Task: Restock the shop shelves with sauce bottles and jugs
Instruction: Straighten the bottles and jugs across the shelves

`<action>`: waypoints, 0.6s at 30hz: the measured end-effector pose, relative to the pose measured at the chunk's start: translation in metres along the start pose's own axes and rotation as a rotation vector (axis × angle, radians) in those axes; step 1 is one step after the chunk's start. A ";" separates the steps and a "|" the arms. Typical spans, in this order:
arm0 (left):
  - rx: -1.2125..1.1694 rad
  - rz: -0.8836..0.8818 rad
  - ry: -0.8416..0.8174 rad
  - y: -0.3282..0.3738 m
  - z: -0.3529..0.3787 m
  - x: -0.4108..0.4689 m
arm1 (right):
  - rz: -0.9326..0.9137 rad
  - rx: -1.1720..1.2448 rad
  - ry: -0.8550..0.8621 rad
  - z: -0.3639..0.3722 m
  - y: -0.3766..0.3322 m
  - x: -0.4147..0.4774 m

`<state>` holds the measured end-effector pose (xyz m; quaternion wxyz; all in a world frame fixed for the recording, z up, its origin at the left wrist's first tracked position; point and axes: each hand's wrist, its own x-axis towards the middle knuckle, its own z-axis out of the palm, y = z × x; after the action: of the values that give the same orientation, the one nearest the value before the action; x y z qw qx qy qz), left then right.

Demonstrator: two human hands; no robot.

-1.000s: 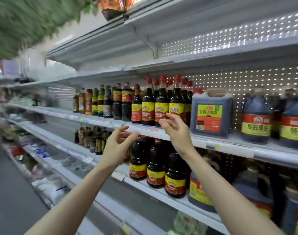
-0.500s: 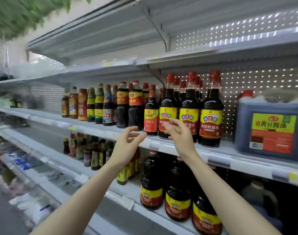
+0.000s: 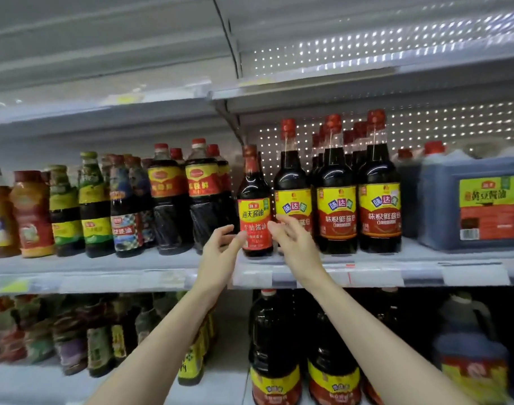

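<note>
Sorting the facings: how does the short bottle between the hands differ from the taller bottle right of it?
The short bottle reaches only to the neck of the taller bottle. The short bottle's label is mostly red; the taller bottle's has blue and green squares on yellow. Both upright, dark sauce, red caps.

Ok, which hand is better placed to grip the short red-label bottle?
Probably the left hand: its fingers are spread open beside the red-label bottle, fingertips at its label. The right hand lies across the taller yellow-label bottle crowding that side.
</note>
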<state>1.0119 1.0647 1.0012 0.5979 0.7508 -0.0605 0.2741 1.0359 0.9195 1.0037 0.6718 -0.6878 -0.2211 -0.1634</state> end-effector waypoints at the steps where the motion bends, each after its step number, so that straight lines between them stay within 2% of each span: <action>1: -0.017 -0.002 -0.020 -0.003 -0.001 0.007 | 0.014 -0.005 0.015 0.004 0.001 0.003; 7: -0.135 0.006 -0.096 -0.014 0.002 0.039 | 0.022 -0.033 0.057 0.020 0.004 0.014; 12: -0.262 -0.031 -0.162 -0.014 0.008 0.046 | 0.037 -0.045 0.020 0.028 0.000 0.019; 18: -0.253 -0.055 -0.240 -0.018 0.003 0.053 | 0.079 -0.075 -0.023 0.031 0.000 0.029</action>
<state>1.0651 1.0796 1.0112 0.6834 0.6983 -0.1448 0.1562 1.0583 0.9530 1.0175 0.6488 -0.7226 -0.1952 -0.1370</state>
